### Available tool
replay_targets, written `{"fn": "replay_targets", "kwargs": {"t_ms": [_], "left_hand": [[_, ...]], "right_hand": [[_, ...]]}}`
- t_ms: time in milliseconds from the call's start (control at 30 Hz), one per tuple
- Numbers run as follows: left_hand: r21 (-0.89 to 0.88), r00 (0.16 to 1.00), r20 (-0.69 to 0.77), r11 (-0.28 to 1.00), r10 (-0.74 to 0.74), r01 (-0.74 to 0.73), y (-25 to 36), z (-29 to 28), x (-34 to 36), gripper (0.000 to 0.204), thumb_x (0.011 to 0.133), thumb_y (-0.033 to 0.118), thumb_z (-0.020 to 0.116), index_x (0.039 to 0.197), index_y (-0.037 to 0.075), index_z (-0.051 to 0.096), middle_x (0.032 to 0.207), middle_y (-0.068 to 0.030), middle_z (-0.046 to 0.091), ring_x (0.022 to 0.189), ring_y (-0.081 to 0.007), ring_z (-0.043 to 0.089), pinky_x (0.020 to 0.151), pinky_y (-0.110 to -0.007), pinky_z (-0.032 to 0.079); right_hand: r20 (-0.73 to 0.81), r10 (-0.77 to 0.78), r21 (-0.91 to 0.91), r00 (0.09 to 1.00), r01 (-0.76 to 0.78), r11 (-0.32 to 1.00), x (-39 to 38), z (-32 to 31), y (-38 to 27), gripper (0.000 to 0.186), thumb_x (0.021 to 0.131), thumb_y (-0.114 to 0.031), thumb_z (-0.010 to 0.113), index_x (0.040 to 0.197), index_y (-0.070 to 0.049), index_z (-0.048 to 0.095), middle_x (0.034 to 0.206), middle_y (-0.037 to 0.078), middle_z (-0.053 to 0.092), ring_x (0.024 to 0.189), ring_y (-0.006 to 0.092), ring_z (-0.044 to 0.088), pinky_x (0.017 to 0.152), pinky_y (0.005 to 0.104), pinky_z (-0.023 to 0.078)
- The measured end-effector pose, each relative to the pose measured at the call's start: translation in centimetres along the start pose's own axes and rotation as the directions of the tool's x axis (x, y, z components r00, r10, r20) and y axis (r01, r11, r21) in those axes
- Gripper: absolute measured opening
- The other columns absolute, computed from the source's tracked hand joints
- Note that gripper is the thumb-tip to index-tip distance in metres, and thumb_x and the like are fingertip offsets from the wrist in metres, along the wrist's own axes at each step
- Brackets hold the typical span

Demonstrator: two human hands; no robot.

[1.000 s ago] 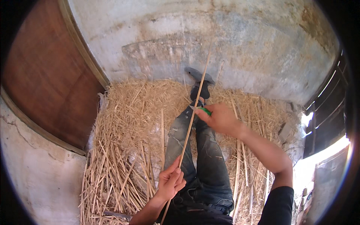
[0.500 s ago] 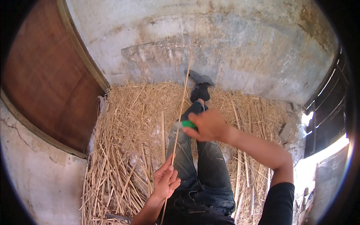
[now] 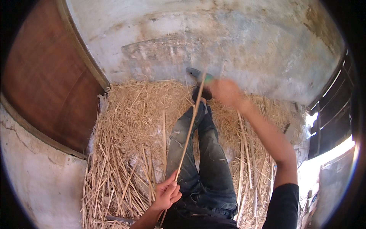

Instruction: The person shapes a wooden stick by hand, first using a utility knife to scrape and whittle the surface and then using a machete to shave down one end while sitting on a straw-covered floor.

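Note:
My left hand (image 3: 167,192) is closed around the lower part of a long thin tan stick (image 3: 187,141), which looks like bamboo or cane. The stick slants up and away across my legs, with a knot partway along it. Close to the stick's far end, my right hand (image 3: 225,92) is smeared by motion. It grips a tool with a green handle (image 3: 209,78), seemingly a small knife, though its blade is blurred out here. I cannot tell whether the tool touches the stick.
My legs in dark jeans (image 3: 217,168) stretch forward, with dark footwear (image 3: 193,72) near the stained wall (image 3: 248,49). Straw and shavings (image 3: 141,103) cover the floor, and loose sticks (image 3: 110,175) pile up at left. A brown panel (image 3: 49,76) stands at far left.
My right hand has moved forward and slightly right with the green-handled tool, toward the stick's far end. The stick's far end tilts more to the right; my left hand is slightly lower.

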State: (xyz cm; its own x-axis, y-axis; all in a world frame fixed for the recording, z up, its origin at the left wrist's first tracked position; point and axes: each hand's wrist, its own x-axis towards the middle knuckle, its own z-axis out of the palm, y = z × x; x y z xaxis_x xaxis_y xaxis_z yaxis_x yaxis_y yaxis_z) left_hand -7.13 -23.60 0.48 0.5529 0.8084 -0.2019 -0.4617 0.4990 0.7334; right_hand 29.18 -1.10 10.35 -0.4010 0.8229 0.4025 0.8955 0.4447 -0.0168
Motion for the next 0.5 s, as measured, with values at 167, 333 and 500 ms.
{"fn": "replay_targets", "kwargs": {"t_ms": [167,333,500], "left_hand": [[-0.036,0.999,0.033,0.999,0.017,-0.016,0.8,-0.5,-0.1,0.048,0.108,0.012,0.044,0.154,0.006,0.036,0.06,0.0057,0.024,0.049,-0.006,0.018,0.044,-0.023,0.026],[0.011,1.0,-0.006,1.0,-0.014,0.014,0.2,-2.0,-1.0,0.047,0.108,0.013,0.043,0.154,0.005,0.036,0.058,0.0043,0.027,0.047,-0.0068,0.019,0.043,-0.025,0.026],[0.103,0.99,-0.045,0.985,-0.133,0.137,-1.4,-5.0,-5.0,0.047,0.108,0.012,0.042,0.154,0.004,0.035,0.059,0.0045,0.027,0.047,-0.0057,0.021,0.044,-0.023,0.026]], "right_hand": [[-0.175,0.284,-0.01,0.943,-0.29,0.957,2.3,-1.4,3.2,0.049,0.1,-0.049,0.05,0.094,-0.003,0.065,0.068,0.024,0.064,0.069,0.0447,0.065,0.064,0.0527,0.052],[-0.155,0.237,-0.176,0.959,-0.262,0.949,2.4,0.6,6.5,0.051,0.103,-0.044,0.045,0.089,0.001,0.064,0.073,0.025,0.066,0.075,0.0438,0.067,0.065,0.0525,0.052],[-0.429,0.745,0.159,0.511,-0.769,0.619,0.1,-3.2,18.7,0.067,0.103,-0.049,0.039,0.087,0.008,0.067,0.09,0.031,0.069,0.086,0.0471,0.067,0.078,0.0524,0.053]]}}
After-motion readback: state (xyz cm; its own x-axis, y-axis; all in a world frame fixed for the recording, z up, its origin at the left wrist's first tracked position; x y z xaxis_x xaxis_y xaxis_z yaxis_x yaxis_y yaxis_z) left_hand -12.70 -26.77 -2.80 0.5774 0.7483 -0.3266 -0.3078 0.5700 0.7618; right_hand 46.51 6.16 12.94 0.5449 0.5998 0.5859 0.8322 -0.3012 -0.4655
